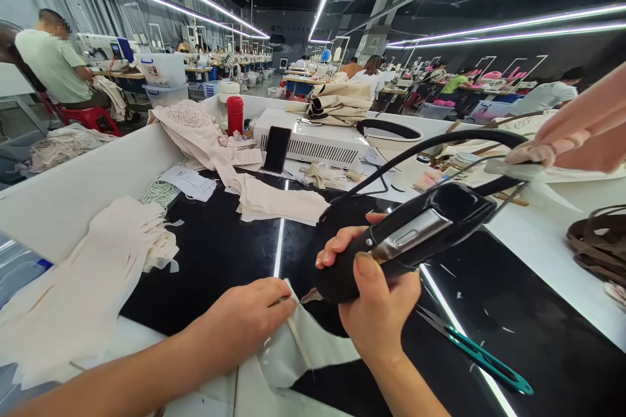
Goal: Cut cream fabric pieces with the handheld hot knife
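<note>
My right hand (372, 293) is closed round the handle of a black corded hand tool (415, 234), its tip pointing down at a pale fabric piece (303, 345) on the black table top (220, 260). My left hand (249, 319) presses on that fabric with its fingers curled, pinching the folded edge just left of the tool's tip. The tool's black cord (440, 140) arcs up and away to the right.
Green-handled thread snips (479, 355) lie right of my hand. Stacks of cream fabric pieces (83, 287) sit at left and centre (274, 199). A phone (276, 148), a red bottle (235, 114) and a white machine (317, 140) stand behind. Another person's arm (577, 127) reaches in at right.
</note>
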Action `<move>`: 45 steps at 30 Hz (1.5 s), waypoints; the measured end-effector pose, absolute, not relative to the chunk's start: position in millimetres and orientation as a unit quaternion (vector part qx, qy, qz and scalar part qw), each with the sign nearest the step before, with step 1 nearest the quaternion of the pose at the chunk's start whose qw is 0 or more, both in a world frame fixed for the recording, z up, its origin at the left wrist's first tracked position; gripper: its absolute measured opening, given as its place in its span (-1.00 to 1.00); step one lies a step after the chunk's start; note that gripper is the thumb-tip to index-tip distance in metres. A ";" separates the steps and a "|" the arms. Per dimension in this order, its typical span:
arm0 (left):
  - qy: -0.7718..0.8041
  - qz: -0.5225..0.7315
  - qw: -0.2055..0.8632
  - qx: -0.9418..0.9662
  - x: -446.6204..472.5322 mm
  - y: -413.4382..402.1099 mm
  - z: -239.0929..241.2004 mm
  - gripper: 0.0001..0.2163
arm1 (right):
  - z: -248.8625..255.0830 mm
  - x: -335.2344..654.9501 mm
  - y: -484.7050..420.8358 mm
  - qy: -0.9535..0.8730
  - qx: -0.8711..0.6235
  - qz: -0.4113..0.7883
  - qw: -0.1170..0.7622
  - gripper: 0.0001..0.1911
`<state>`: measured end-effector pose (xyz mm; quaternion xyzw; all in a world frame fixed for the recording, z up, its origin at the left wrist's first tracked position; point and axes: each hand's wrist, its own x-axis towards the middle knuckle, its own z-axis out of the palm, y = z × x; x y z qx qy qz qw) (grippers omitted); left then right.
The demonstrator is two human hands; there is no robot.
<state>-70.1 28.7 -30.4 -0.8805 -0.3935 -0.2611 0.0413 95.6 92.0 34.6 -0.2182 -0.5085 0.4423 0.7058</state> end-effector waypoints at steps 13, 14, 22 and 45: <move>-0.396 -0.256 0.050 -0.880 -72.2 29.5 -31.1 -0.77 | 39.9 100.3 89.9 -0.511 -0.223 0.424 0.714 -0.62; -0.395 -0.259 0.053 -0.880 -72.3 29.5 -31.2 -0.78 | 39.7 99.6 90.1 -0.510 -0.224 0.426 0.713 -0.61; -0.384 -0.268 0.065 -0.881 -73.3 32.1 -30.7 -0.79 | 34.3 92.3 91.6 -0.527 -0.231 0.415 0.705 -0.67; -0.357 -0.209 0.043 -0.910 -55.7 30.4 -15.9 -0.87 | 40.7 117.5 77.0 -0.514 -0.251 0.408 0.712 -0.67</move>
